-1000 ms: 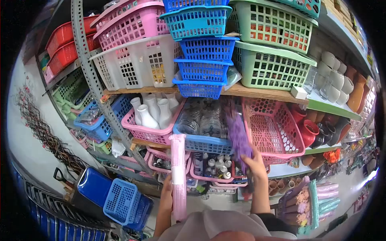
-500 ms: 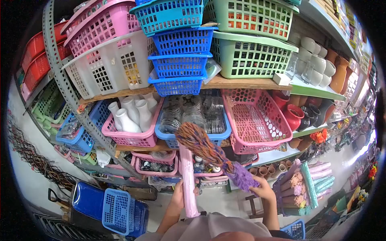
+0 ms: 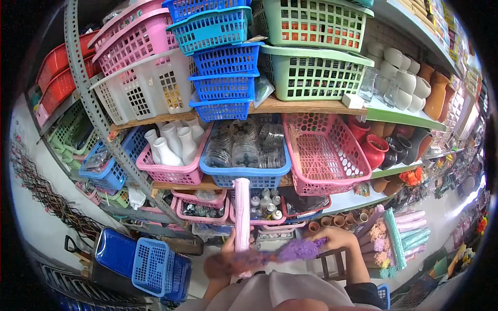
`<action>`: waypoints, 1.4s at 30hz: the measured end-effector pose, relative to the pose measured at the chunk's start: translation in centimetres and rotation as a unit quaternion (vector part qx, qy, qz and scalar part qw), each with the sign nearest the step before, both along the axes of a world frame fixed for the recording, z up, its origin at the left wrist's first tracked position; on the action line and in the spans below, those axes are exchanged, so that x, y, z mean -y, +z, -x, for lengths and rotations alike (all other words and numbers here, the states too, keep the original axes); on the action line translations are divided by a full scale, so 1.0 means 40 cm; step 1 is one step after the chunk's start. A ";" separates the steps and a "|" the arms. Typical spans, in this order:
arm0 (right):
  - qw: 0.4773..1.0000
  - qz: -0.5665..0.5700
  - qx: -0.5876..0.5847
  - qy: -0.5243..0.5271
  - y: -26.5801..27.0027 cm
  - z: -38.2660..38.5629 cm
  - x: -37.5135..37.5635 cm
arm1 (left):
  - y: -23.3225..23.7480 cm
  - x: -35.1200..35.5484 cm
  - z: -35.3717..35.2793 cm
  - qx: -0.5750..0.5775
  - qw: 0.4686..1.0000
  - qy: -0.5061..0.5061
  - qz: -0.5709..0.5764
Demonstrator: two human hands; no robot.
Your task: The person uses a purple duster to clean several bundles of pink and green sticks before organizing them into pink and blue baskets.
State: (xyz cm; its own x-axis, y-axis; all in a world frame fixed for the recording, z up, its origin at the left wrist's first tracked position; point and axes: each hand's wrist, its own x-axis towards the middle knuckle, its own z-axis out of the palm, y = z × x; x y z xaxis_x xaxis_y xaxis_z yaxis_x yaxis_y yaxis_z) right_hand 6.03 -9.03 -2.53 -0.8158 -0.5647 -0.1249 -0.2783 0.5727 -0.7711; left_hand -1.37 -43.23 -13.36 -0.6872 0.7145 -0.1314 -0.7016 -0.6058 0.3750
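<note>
My left hand is wrapped round a pink ribbed roll, which stands upright in front of my body. My right hand grips the purple end of a brown and purple bundle. The bundle lies nearly level and crosses in front of the lower part of the pink roll and my left hand. Its brown end is smeared by motion, and whether it touches the roll cannot be made out.
Shelves ahead hold a blue basket of clear discs, a pink basket and a pink basket of white vases. Pink and teal rolls stand at the right. A light blue basket is at the lower left.
The brown and purple bundle has swung down and left, from above the pink roll to across its lower part. My right hand has risen slightly. My left hand still holds the roll.
</note>
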 end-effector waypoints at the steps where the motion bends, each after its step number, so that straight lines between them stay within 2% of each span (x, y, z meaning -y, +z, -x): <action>1: 0.999 -0.005 -0.042 -0.026 -0.023 0.004 -0.017 | -0.031 -0.003 -0.004 -0.039 0.999 0.038 -0.001; 2: 0.991 0.058 -0.081 -0.086 -0.037 0.009 -0.020 | -0.060 -0.002 -0.014 -0.076 0.994 0.077 -0.001; 3: 0.983 0.092 -0.030 -0.154 -0.044 0.017 -0.019 | 0.069 -0.030 -0.056 0.008 0.995 0.097 0.016; 4: 0.967 0.125 0.021 -0.222 -0.044 0.024 -0.015 | 0.077 -0.036 -0.065 0.011 0.995 0.100 0.016; 6: 0.964 0.123 0.001 -0.234 -0.059 0.025 -0.017 | 0.081 -0.046 -0.082 -0.033 0.989 0.104 0.098; 8: 0.995 0.089 -0.036 -0.035 -0.111 0.023 -0.042 | 0.094 -0.043 -0.096 0.008 0.984 0.114 0.139; 9: 0.997 0.045 0.060 0.023 -0.057 0.008 -0.023 | 0.079 -0.022 -0.094 0.034 0.997 0.040 0.050; 10: 0.995 -0.001 0.067 0.079 -0.017 0.003 -0.013 | 0.059 -0.010 -0.092 0.060 0.997 -0.034 -0.039; 12: 0.998 0.008 0.050 0.038 -0.074 -0.002 -0.031 | -0.020 -0.014 -0.085 0.032 0.999 -0.022 0.004; 14: 0.991 0.124 -0.008 -0.040 -0.130 0.011 -0.051 | -0.074 -0.025 -0.096 0.053 0.996 0.050 -0.056; 15: 0.978 0.125 0.022 -0.165 -0.077 -0.010 -0.016 | 0.032 -0.048 -0.116 0.028 0.997 0.072 0.014; 16: 0.954 0.188 0.077 -0.219 -0.106 -0.003 -0.017 | 0.032 -0.050 -0.123 0.030 0.997 0.074 0.014; 18: 0.970 0.161 0.062 -0.170 -0.121 -0.004 -0.016 | 0.034 -0.047 -0.131 -0.039 0.997 0.072 0.007; 19: 0.971 0.162 0.063 -0.167 -0.124 -0.006 -0.018 | 0.040 -0.044 -0.132 -0.038 0.996 0.074 0.008; 21: 0.990 0.045 0.123 0.050 -0.130 -0.009 -0.029 | 0.066 -0.034 -0.132 -0.049 0.987 0.088 0.124; 22: 0.990 0.046 0.123 0.051 -0.134 -0.008 -0.031 | 0.080 -0.029 -0.133 -0.054 0.978 0.094 0.181; 23: 0.990 0.067 0.114 0.039 -0.138 -0.007 -0.032 | 0.094 -0.023 -0.136 -0.013 0.968 0.089 0.235; 24: 0.990 0.087 0.106 0.027 -0.141 -0.007 -0.031 | 0.046 -0.009 -0.122 -0.013 0.968 0.088 0.235; 25: 0.994 0.069 0.072 -0.043 -0.101 -0.013 -0.015 | -0.042 0.011 -0.098 -0.052 0.979 0.073 0.181; 26: 0.986 0.127 0.047 -0.097 -0.130 -0.003 -0.021 | -0.091 0.021 -0.089 -0.089 0.987 0.058 0.124; 27: 0.965 0.170 0.089 -0.182 -0.151 0.005 -0.017 | -0.015 -0.002 -0.098 -0.067 0.992 0.082 0.071; 28: 0.933 0.210 0.129 -0.264 -0.158 0.009 -0.009 | 0.005 -0.010 -0.098 -0.067 0.992 0.083 0.070; 29: 0.933 0.208 0.128 -0.262 -0.151 0.011 -0.007 | 0.016 -0.015 -0.098 -0.072 0.991 0.090 0.070; 31: 0.981 0.151 0.044 -0.114 -0.126 0.019 -0.002 | 0.076 -0.013 -0.113 -0.076 0.990 0.101 0.070; 32: 0.981 0.151 0.044 -0.111 -0.128 0.027 -0.005 | 0.129 -0.002 -0.133 -0.002 0.998 0.040 0.049; 33: 0.993 0.105 0.056 -0.013 -0.134 0.036 -0.010 | 0.157 0.010 -0.146 0.072 0.997 -0.022 0.029; 34: 0.992 0.058 0.068 0.086 -0.136 0.043 -0.012 | 0.047 0.016 -0.087 -0.074 0.982 0.075 0.154; 35: 0.992 0.054 0.097 0.053 -0.105 0.043 -0.001 | -0.036 0.040 -0.088 -0.102 0.990 0.043 0.088; 36: 0.995 0.085 0.050 0.013 -0.114 0.044 -0.002 | -0.083 0.059 -0.104 -0.129 0.991 0.010 0.020; 37: 0.980 0.114 0.130 -0.101 -0.098 0.041 0.006 | 0.010 -0.004 -0.094 -0.164 0.958 0.140 0.186; 38: 0.944 0.140 0.207 -0.214 -0.082 0.037 0.014 | 0.019 0.009 -0.084 -0.073 0.989 0.086 0.092; 39: 0.940 0.224 0.141 -0.217 -0.109 0.055 0.019 | 0.043 0.002 -0.096 -0.087 0.985 0.100 0.107; 42: 0.959 0.193 0.077 -0.191 -0.131 0.052 0.020 | 0.043 -0.020 -0.108 -0.099 0.975 0.136 0.145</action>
State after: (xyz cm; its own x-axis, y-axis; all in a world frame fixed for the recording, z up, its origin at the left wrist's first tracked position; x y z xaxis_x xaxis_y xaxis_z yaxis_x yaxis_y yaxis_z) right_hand 3.94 -9.84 -7.79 -0.9611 -0.2565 -0.1028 0.0300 0.2732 -0.9615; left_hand 2.96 -42.44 -11.64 -0.8785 0.4550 -0.1455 -0.4260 -0.6082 0.6698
